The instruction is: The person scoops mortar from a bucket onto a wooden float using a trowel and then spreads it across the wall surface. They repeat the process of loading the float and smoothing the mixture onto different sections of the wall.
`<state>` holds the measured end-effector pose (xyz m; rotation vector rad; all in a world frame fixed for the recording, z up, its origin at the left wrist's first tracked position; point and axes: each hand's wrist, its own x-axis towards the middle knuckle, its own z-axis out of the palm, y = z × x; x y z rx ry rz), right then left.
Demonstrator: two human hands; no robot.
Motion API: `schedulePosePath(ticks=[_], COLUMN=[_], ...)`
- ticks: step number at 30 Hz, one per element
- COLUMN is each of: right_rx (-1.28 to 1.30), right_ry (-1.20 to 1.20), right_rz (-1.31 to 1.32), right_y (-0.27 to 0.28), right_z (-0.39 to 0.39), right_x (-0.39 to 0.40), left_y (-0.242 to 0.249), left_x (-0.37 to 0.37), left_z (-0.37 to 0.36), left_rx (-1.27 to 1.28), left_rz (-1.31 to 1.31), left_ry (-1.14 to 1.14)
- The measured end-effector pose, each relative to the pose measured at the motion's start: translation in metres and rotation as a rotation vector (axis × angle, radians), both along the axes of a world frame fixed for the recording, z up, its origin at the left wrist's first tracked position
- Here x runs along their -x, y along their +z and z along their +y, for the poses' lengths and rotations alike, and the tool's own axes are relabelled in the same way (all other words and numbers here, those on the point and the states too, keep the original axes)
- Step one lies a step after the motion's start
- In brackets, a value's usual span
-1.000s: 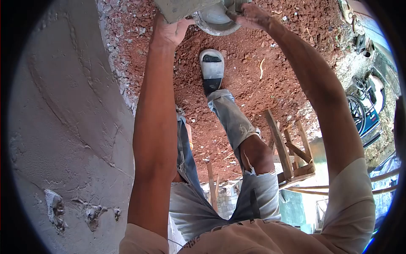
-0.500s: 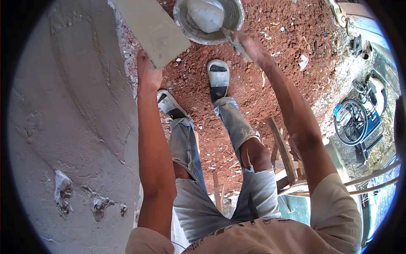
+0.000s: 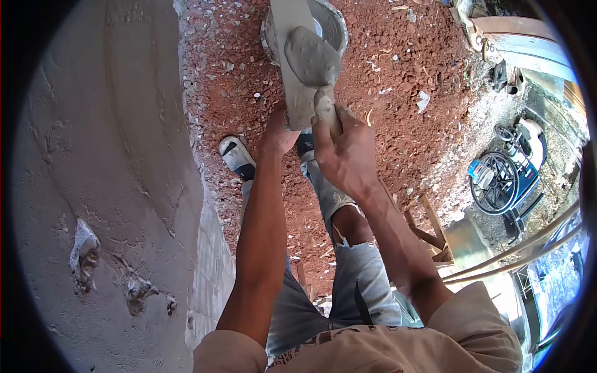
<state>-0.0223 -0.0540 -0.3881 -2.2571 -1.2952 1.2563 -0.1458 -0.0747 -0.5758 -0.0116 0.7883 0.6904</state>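
Observation:
My left hand [image 3: 280, 132] grips a long flat board [image 3: 300, 99] from beneath at its near end; most of its fingers are hidden by the board. Closed round the handle of a trowel [image 3: 328, 112] is my right hand [image 3: 348, 146]. A rounded mass of wet grey mortar [image 3: 311, 56] covers the trowel's blade, over the board. Behind the board a round bucket [image 3: 336, 25] shows in part on the ground. To the left stands a wall [image 3: 124, 155] coated with smooth grey plaster.
Red, crumbly soil [image 3: 398, 81] covers the ground. Wooden pieces [image 3: 432, 217] lie near my right knee. At the right are a wheelchair [image 3: 497, 180] and long curved poles [image 3: 516, 261]. Rough lumps [image 3: 84, 255] stick out of the plastered wall's lower part.
My right hand has moved left from the bucket to the board, and mortar now shows on the trowel. My left hand and the board have shifted right, partly over the bucket.

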Motion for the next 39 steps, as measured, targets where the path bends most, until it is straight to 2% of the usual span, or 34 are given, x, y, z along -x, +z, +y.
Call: schedulePosePath(ticks=[4,7,10,13,17,20,23,25,27,28,30,31,34,37,39], right_rx=[0.000,-0.090,0.017,-0.053,0.083,-0.012,0.157,0.183,0.157,0.191,0.103,0.095,0.137,-0.094,-0.020], right_ry=[0.039,0.065,0.151,0.060,0.031,-0.045,-0.120,-0.158,-0.222,-0.116,0.029,0.120,0.411,0.599,0.326], right_rz=[-0.027,-0.075,-0.020,0.015,0.071,0.170,0.336,0.286,0.293,0.217,0.057,-0.040,-0.386,-0.540,-0.352], right_y=[0.006,0.017,0.017,0.024,0.022,0.032,0.027,0.013,-0.010,-0.031,-0.143,-0.162,-0.173,-0.155,-0.132], right_z=[-0.006,0.000,0.006,0.004,0.005,0.010,0.025,0.028,0.030,0.034,0.017,0.013,0.020,0.009,0.000], right_x=[0.003,0.002,-0.013,-0.013,-0.036,-0.042,-0.065,-0.074,-0.085,-0.096,-0.123,-0.121,-0.099,-0.098,-0.092], left_y=[0.014,0.000,-0.008,-0.002,-0.007,-0.008,-0.004,-0.010,-0.019,-0.025,-0.020,-0.017,-0.013,-0.005,0.008], left_x=[0.002,0.015,0.026,0.035,0.044,0.055,0.063,0.074,0.085,0.085,0.083,0.085,0.089,0.085,0.080], left_z=[-0.007,-0.016,-0.025,-0.029,-0.027,-0.034,-0.024,-0.029,-0.035,-0.033,-0.032,-0.032,-0.039,-0.051,-0.064], left_rx=[0.059,-0.006,0.055,0.048,0.049,0.032,0.063,0.106,0.031,-0.019,-0.011,-0.005,0.089,0.050,0.095], left_rz=[-0.022,-0.100,-0.089,-0.092,-0.205,-0.201,-0.191,-0.128,-0.220,-0.271,-0.215,-0.178,-0.175,-0.250,-0.242], left_ry=[0.005,-0.011,-0.053,-0.042,-0.004,0.025,0.014,0.031,0.073,0.091,0.100,0.108,0.106,0.147,0.147])
